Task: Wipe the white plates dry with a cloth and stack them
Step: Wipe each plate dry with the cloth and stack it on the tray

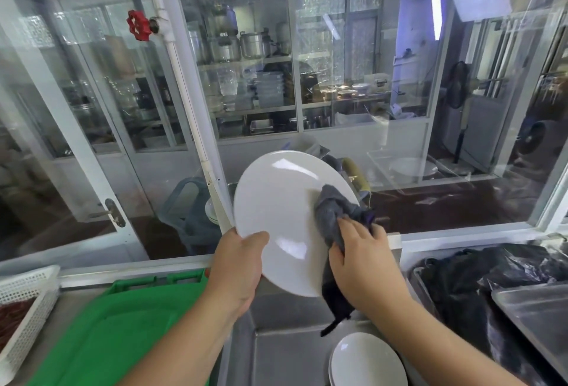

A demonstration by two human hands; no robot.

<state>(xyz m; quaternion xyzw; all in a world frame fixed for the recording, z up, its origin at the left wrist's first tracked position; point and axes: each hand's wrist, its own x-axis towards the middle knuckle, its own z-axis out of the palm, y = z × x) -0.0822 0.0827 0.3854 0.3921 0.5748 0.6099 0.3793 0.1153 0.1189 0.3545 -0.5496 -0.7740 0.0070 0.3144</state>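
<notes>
**Inspector:** Left hand grips the white plate at its lower left rim, thumb laid over the face, fingers behind and out of sight. Right hand clutches a grey cloth, bunched against the right half of the plate's face.

**Clerk:** How is the plate held?

**Inspector:** Raised and tilted, face toward the camera, between the two hands, above the steel sink. One tail of the cloth hangs below the plate's lower edge.

**Clerk:** Other plates?

**Inspector:** A stack of white plates sits low in the sink, below the right forearm, well apart from the held plate. How many it holds cannot be told.

**Clerk:** Surroundings?

**Inspector:** Green tray to the left of the sink, white perforated basket at far left, black plastic bag to the right, red valve wheel on the pipe above.
</notes>
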